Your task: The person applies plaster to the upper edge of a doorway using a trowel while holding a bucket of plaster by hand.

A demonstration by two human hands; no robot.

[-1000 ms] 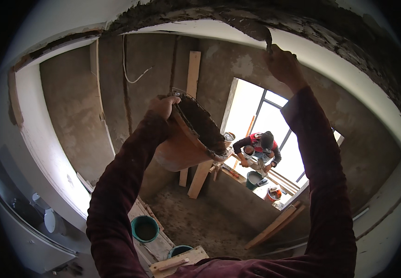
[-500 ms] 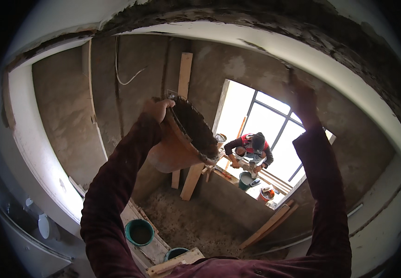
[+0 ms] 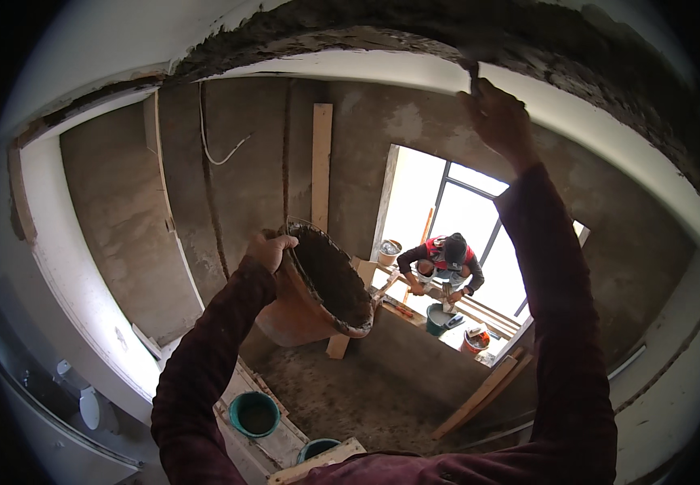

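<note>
My left hand (image 3: 269, 252) grips the rim of an orange bucket (image 3: 293, 305), which is held up and tilted so its mouth shows. Wet grey-brown mortar (image 3: 330, 275) coats the inside and crusts the rim. Raised overhead at the upper right, my right hand (image 3: 502, 123) is closed round a trowel (image 3: 473, 73). The trowel meets the lower edge of a rough, dark mortar band (image 3: 350, 39) that curves across the top; its blade is hard to make out against that band.
Below stand a green bucket (image 3: 254, 414) and a second green bucket (image 3: 317, 449) by planks (image 3: 317, 462). A co-worker (image 3: 447, 259) crouches at the window, among several buckets. Boards (image 3: 479, 396) lean under the sill; a tall plank (image 3: 321, 162) stands against the wall. A cable (image 3: 224, 158) hangs there.
My right hand has moved up and left with the trowel, from in front of the wall to the dark mortar band. The bucket in my left hand sits slightly lower in view.
</note>
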